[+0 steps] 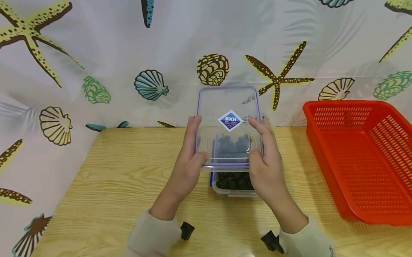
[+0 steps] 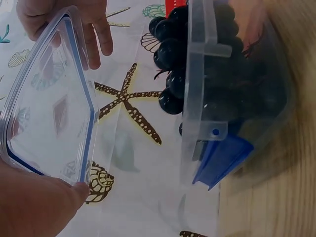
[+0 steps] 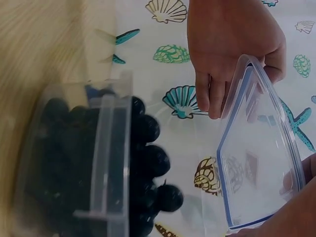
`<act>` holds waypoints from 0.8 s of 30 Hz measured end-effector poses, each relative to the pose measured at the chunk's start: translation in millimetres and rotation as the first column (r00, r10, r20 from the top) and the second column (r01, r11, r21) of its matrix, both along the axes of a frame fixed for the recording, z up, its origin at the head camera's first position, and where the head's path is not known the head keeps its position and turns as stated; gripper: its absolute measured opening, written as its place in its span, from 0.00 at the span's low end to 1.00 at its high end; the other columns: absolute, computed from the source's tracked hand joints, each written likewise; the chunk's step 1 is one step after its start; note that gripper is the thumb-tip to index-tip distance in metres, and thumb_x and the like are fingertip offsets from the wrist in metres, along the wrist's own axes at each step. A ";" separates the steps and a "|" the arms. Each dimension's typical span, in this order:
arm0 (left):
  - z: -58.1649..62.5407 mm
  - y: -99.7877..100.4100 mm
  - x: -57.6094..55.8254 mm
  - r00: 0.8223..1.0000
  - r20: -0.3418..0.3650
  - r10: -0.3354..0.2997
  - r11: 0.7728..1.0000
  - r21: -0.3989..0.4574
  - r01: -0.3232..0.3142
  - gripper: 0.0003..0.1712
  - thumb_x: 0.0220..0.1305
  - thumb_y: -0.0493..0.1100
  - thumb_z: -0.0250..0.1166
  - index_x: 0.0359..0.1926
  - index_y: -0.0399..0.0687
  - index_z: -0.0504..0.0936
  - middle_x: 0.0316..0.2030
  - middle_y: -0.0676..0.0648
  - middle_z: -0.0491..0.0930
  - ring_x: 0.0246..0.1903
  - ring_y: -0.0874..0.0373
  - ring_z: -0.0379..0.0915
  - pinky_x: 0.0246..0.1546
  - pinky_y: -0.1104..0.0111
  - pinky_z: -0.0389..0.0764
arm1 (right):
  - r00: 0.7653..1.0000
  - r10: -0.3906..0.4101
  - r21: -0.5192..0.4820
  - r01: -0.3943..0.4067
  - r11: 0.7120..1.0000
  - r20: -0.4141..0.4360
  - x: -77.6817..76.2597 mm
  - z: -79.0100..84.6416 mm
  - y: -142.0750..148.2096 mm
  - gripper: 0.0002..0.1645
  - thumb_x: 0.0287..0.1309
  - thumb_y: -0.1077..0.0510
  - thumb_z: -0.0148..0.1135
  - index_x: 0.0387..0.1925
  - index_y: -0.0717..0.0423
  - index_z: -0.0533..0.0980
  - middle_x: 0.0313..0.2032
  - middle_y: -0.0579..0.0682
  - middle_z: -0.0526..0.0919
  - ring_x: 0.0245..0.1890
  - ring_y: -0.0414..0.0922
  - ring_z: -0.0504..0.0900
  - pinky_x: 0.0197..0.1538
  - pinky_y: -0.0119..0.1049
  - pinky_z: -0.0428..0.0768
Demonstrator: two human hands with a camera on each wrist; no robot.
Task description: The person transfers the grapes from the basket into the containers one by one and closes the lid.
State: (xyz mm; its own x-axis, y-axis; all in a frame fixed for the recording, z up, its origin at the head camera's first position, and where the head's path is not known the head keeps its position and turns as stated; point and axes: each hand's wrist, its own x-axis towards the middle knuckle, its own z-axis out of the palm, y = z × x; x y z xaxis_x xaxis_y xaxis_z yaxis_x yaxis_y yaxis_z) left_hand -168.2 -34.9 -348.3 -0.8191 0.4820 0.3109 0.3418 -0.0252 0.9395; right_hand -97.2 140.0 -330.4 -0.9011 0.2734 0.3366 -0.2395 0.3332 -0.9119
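Both hands hold a clear plastic lid point(image 1: 208, 104) with a blue seal and a diamond "BXH" label, tilted above a container. My left hand point(image 1: 190, 157) grips its left edge, thumb on the near corner; my right hand point(image 1: 268, 156) grips the right edge the same way. Under the lid, a clear plastic container point(image 1: 238, 194) stands on the table, filled with dark grapes point(image 1: 234, 182) that rise above its rim. In the left wrist view a blue clip point(image 2: 222, 158) hangs from the container's side. The lid is apart from the container in both wrist views.
To the right on the wood-grain table point(image 1: 131, 180) stands a red plastic basket point(image 1: 325, 168) with perforated walls. Behind the table hangs a white cloth point(image 1: 172, 40) printed with shells and starfish. Small black pieces point(image 1: 186, 230) show beside both sleeves.
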 end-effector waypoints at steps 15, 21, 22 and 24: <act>-25.9 26.1 14.2 0.992 0.095 -0.079 0.976 -0.197 0.096 0.45 0.67 0.37 0.49 0.82 0.51 0.42 0.79 0.47 0.22 0.76 0.51 0.18 0.70 0.39 0.32 | 0.984 -0.044 0.088 0.029 0.996 0.174 22.2 -31.2 30.6 0.33 0.67 0.71 0.40 0.71 0.56 0.66 0.79 0.53 0.43 0.78 0.54 0.43 0.72 0.64 0.45; -33.4 32.4 16.3 0.988 0.115 -0.100 0.961 -0.247 0.126 0.46 0.68 0.39 0.49 0.82 0.51 0.41 0.78 0.44 0.20 0.76 0.47 0.17 0.68 0.36 0.32 | 0.971 -0.046 0.110 0.021 0.994 0.234 26.5 -40.2 38.6 0.32 0.67 0.70 0.40 0.72 0.56 0.64 0.79 0.56 0.43 0.77 0.58 0.43 0.71 0.67 0.46; -34.4 33.1 16.5 0.988 0.116 -0.100 0.959 -0.253 0.127 0.46 0.67 0.39 0.49 0.82 0.50 0.40 0.78 0.43 0.20 0.76 0.47 0.17 0.68 0.36 0.32 | 0.968 -0.042 0.109 0.015 0.994 0.248 27.0 -41.7 39.6 0.32 0.68 0.70 0.40 0.72 0.56 0.64 0.79 0.56 0.42 0.77 0.59 0.43 0.71 0.67 0.46; -35.6 34.1 16.5 0.988 0.114 -0.099 0.955 -0.269 0.127 0.46 0.67 0.39 0.49 0.82 0.49 0.40 0.78 0.41 0.20 0.76 0.46 0.17 0.68 0.36 0.31 | 0.960 -0.033 0.107 0.003 0.994 0.279 27.9 -44.8 41.0 0.32 0.68 0.69 0.40 0.72 0.57 0.64 0.79 0.58 0.42 0.77 0.60 0.43 0.71 0.66 0.46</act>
State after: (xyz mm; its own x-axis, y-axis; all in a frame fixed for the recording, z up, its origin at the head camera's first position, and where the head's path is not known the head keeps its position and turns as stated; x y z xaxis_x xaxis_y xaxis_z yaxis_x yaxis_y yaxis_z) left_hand -151.7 -0.7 -383.8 -0.7741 0.6287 0.0742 0.2574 0.2055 0.9442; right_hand -69.2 181.0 -375.2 -0.9584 0.2675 0.0992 0.0273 0.4321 -0.9014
